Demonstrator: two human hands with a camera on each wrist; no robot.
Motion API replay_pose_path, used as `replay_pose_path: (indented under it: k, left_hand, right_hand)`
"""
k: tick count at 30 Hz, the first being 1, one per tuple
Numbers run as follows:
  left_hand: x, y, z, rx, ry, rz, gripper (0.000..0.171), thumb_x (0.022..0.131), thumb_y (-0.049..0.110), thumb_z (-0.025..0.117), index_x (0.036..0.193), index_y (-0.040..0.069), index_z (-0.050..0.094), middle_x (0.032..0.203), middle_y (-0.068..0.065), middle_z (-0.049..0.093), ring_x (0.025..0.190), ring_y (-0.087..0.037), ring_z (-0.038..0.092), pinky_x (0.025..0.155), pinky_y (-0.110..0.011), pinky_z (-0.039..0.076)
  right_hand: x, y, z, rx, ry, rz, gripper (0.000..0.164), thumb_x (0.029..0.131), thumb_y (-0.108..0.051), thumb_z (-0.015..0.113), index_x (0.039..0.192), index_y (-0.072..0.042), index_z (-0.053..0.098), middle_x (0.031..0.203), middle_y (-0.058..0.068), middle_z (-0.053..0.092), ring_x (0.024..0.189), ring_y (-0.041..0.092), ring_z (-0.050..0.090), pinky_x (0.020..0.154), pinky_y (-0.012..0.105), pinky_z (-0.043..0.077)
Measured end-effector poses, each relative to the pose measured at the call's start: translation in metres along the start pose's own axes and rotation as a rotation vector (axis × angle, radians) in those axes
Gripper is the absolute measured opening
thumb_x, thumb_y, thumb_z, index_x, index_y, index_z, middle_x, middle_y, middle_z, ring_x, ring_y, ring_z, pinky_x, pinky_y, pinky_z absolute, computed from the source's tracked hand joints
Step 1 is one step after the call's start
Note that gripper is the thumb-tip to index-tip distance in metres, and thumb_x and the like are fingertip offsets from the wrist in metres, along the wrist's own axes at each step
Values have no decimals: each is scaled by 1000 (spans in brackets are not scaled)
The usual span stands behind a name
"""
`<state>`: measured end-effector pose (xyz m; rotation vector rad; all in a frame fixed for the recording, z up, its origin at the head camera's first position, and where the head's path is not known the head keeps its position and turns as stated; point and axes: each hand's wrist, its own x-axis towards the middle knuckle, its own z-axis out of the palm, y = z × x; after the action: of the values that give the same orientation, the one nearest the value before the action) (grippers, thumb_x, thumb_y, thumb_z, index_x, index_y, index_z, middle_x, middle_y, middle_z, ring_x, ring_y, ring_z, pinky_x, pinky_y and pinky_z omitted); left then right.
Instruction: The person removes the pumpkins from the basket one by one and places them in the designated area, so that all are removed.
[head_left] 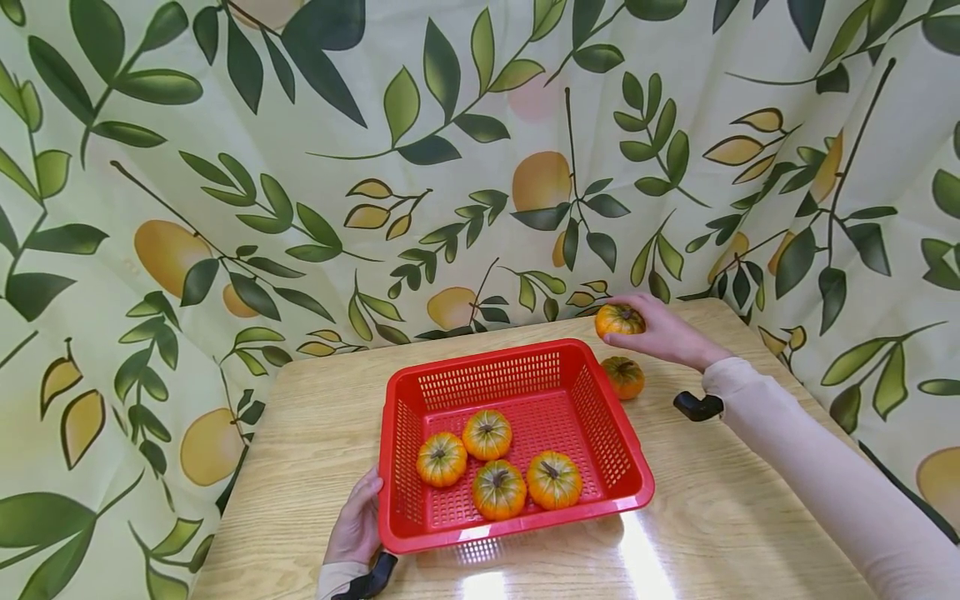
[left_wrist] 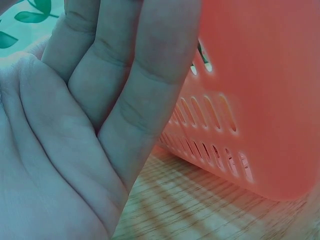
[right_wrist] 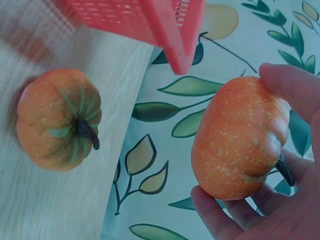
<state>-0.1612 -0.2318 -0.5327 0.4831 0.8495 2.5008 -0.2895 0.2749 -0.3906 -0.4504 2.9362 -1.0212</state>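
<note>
My right hand (head_left: 660, 331) grips a small orange pumpkin (head_left: 619, 320) between thumb and fingers, above the table's far right part. In the right wrist view this pumpkin (right_wrist: 240, 140) has pale speckles and a dark stem. A second pumpkin (head_left: 623, 377) sits on the table just below it, beside a red plastic basket (head_left: 517, 357). Inside the basket lie several more pumpkins (head_left: 500, 490), grouped toward its near side. At the basket's left side, my left hand (head_left: 355, 523) touches the rim; its fingers (left_wrist: 160, 45) extend nearly straight along the slotted wall (left_wrist: 260, 100).
The basket stands on a light wooden table (head_left: 315, 433). Behind and around the table hangs a cloth (head_left: 465, 208) printed with leaves and fruit. A black strap piece (head_left: 697, 406) shows at the right wrist, another (head_left: 367, 579) at the left.
</note>
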Motion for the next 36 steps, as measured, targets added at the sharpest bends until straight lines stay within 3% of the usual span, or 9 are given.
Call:
replay_pose_path:
  k: [7, 16, 28, 36]
  left_hand:
    - [0, 0, 1, 9, 26, -5, 46, 106, 4, 25, 130, 12, 63, 123, -2, 73, 112, -12, 69, 97, -25, 54]
    - [1, -2, 0, 7, -5, 8, 48, 106, 4, 24, 133, 11, 63, 124, -3, 73, 112, -12, 69, 98, -26, 54]
    - [-1, -1, 1, 30, 34, 1, 50, 106, 5, 23, 132, 13, 65, 123, -2, 73, 111, -11, 69, 98, -26, 54]
    - [-1, -1, 0, 38, 16, 2, 50, 106, 4, 22, 133, 12, 63, 124, -3, 73, 111, -12, 69, 98, -26, 54]
  right_hand:
    - [0, 8, -2, 7, 10, 35, 70, 93, -40, 71, 148, -5, 45, 137, 23, 46, 116, 35, 48, 93, 50, 47]
    - [-1, 20, -6, 19, 5, 77, 69, 94, -43, 70, 148, -8, 44, 130, 22, 46, 114, 34, 47, 90, 45, 46]
    - [-4, 35, -6, 25, 7, 106, 72, 95, -44, 68, 151, -7, 41, 140, 26, 42, 120, 38, 44, 97, 53, 44]
    - [-6, 40, -7, 38, -3, 144, 74, 96, -45, 66, 152, -6, 38, 141, 27, 39, 121, 39, 43, 99, 55, 43]
